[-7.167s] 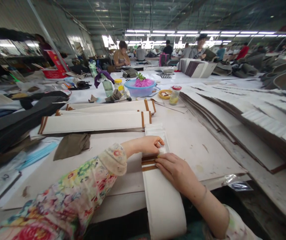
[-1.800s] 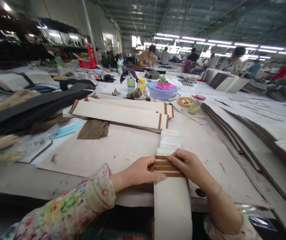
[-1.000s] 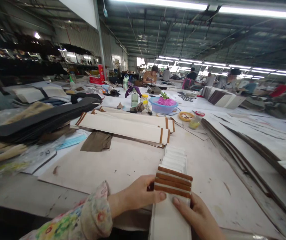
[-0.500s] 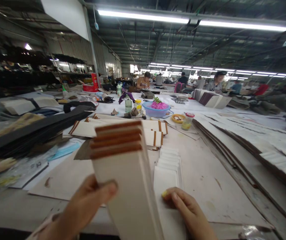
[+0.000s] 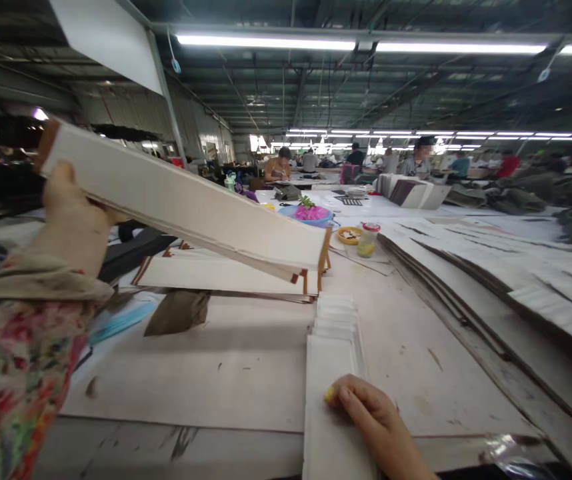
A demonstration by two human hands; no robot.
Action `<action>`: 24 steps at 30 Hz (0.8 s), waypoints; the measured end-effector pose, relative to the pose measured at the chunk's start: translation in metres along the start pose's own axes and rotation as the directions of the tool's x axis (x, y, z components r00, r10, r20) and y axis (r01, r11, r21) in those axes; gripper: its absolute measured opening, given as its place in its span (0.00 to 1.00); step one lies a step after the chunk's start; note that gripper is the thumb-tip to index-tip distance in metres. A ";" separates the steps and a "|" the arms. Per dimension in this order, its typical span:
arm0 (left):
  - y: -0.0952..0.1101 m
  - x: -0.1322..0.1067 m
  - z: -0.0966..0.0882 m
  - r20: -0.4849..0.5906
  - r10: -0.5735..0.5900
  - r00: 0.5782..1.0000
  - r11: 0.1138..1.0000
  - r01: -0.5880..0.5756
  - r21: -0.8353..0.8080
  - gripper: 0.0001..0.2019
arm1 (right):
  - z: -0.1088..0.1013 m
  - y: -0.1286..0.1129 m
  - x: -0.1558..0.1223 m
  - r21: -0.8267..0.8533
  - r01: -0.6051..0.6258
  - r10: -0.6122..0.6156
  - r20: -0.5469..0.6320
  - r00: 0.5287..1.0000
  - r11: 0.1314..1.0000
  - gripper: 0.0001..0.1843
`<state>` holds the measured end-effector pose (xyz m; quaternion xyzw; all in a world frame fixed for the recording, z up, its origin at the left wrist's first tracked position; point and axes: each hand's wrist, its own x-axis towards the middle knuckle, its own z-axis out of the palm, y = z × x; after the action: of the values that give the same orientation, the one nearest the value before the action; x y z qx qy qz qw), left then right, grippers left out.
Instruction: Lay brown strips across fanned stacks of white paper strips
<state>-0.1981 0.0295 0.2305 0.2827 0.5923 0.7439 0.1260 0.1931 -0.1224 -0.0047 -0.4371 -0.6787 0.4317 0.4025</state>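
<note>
Left to right: loose floral-print sleeve with a beige cuff (image 5: 26, 373); left hand (image 5: 79, 213) closed on the left end of a raised bundle of long, cream, flexible strips with rust-brown end bands (image 5: 191, 197). Bundle bows along its length, its far end over a flat pile of similar cream, brown-banded strips (image 5: 221, 273); contact there cannot be told. Below: thin, pleated, pale-blue sheet (image 5: 123, 321); creased, dark olive-brown cloth piece (image 5: 179, 313), matte. Next, a fanned set of smooth white rectangular strips (image 5: 331, 357), edges stepped, on a stained, pale, flat sheet (image 5: 256, 380). Right hand (image 5: 379, 417), well apart from the left, sits at this fan, fingers curled together, a small yellow bit (image 5: 329, 394) at the tips; whether they grip anything cannot be told. Far right: long, layered stacks with white tops and brown edges (image 5: 446, 287). Progress, judged by bands: bundle and pile look done; the fan, bandless where visible, looks left to do.
</note>
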 end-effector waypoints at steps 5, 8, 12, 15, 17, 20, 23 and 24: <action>-0.129 -0.031 0.003 0.199 -0.273 0.941 0.951 0.234 0.200 0.12 | 0.001 0.002 0.000 -0.005 0.021 -0.021 -0.010 1.000 1.000 0.18; -0.195 -0.055 -0.004 0.173 -0.292 0.941 0.927 0.233 0.295 0.07 | 0.000 0.002 -0.002 -0.025 0.035 -0.034 0.019 0.999 0.999 0.17; -0.226 -0.055 -0.015 0.181 -0.256 0.950 0.925 0.186 0.332 0.05 | 0.002 0.003 -0.005 -0.059 0.084 -0.083 0.014 0.996 0.995 0.15; -0.223 -0.051 -0.019 0.230 -0.249 0.941 0.915 0.150 0.374 0.06 | 0.005 0.003 -0.006 -0.089 0.138 -0.139 0.004 0.990 0.986 0.14; -0.218 -0.060 -0.017 0.305 -0.236 0.923 0.912 0.101 0.398 0.07 | 0.007 0.003 -0.007 -0.112 0.171 -0.171 0.011 0.985 0.979 0.12; -0.208 -0.093 -0.008 0.474 -0.201 0.857 0.919 -0.002 0.394 0.10 | 0.009 0.003 -0.007 -0.161 0.204 -0.207 0.001 0.978 0.966 0.10; -0.193 -0.147 0.006 0.696 -0.160 0.700 0.932 -0.126 0.341 0.10 | 0.009 0.003 -0.007 -0.289 0.193 -0.223 -0.073 0.972 0.937 0.07; -0.186 -0.166 0.011 0.813 -0.107 0.572 0.928 -0.236 0.288 0.11 | 0.009 0.002 -0.007 -0.338 0.187 -0.229 -0.088 0.970 0.922 0.06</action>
<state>-0.0854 0.0014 0.0094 0.6335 0.5830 0.4093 0.3022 0.1869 -0.1304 -0.0107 -0.4497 -0.7566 0.2394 0.4099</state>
